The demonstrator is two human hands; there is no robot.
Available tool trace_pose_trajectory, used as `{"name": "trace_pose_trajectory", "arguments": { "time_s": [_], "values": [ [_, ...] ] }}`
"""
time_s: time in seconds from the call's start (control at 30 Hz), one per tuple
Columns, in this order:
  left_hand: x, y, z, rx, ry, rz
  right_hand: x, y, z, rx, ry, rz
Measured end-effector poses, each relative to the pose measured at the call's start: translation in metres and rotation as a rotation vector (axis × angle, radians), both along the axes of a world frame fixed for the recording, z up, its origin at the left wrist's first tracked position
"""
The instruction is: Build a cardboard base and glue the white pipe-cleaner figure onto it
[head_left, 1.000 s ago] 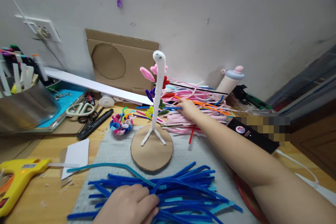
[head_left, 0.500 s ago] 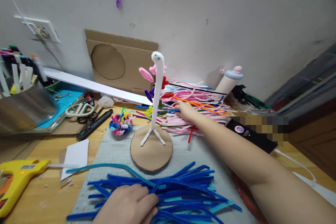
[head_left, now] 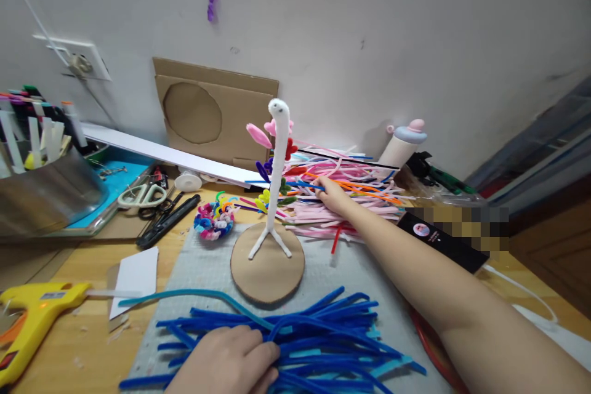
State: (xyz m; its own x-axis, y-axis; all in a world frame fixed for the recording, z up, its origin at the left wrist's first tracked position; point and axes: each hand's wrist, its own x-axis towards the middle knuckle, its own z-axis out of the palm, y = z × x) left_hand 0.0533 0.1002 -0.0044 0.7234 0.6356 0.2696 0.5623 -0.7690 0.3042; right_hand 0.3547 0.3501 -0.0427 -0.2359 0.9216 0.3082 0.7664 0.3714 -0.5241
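Observation:
My left hand [head_left: 233, 360] rests at the bottom, its fingers curled over a pile of blue pipe cleaners [head_left: 323, 340]. Reaching to the back, my right hand [head_left: 330, 194] pinches the end of a thin blue pipe cleaner [head_left: 307, 184] above a heap of pink and mixed pipe cleaners [head_left: 302, 214]. In front of that heap stands a white fuzzy stem [head_left: 277, 166] with forked feet and coloured petals, upright on a round wooden slice [head_left: 268, 277]. A teal pipe cleaner [head_left: 194, 292] sticks out leftward from the blue pile.
A yellow glue gun [head_left: 37, 314] lies at the left by a white card [head_left: 138, 274]. Scissors [head_left: 143, 197], a black cutter [head_left: 168, 221] and a metal cup [head_left: 50, 197] are behind. A colourful fuzzy ring [head_left: 213, 221] sits left of the slice. At right lie a phone [head_left: 438, 240] and cable.
My right hand has shifted slightly to the right, and the thin blue pipe cleaner at its fingertips has moved with it. My left hand stays on the blue pile. The view has tilted slightly upward.

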Motion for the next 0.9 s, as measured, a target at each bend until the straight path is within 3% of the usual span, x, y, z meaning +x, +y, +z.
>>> {"name": "trace_pose_trajectory", "arguments": {
  "time_s": [0.23,0.4,0.53,0.7,0.8,0.9],
  "values": [
    [-0.001,0.001,-0.004,0.010,0.003,-0.008,-0.002,-0.001,-0.001,0.043,0.086,0.068],
    [-0.001,0.002,-0.007,-0.002,0.027,-0.020,0.001,0.009,0.019,0.105,0.182,-0.107],
    [-0.002,0.001,-0.008,-0.005,0.056,-0.017,0.011,0.022,0.061,0.097,0.242,-0.270],
    [-0.003,0.002,-0.008,0.006,0.078,-0.014,0.022,0.028,0.125,0.079,0.403,-0.363],
    [-0.003,0.001,-0.007,0.007,0.071,-0.007,0.022,0.020,0.163,0.226,0.719,-0.347],
    [-0.003,0.000,-0.006,-0.004,0.101,-0.012,0.019,-0.008,0.195,0.342,1.097,-0.249]
  ]
}}
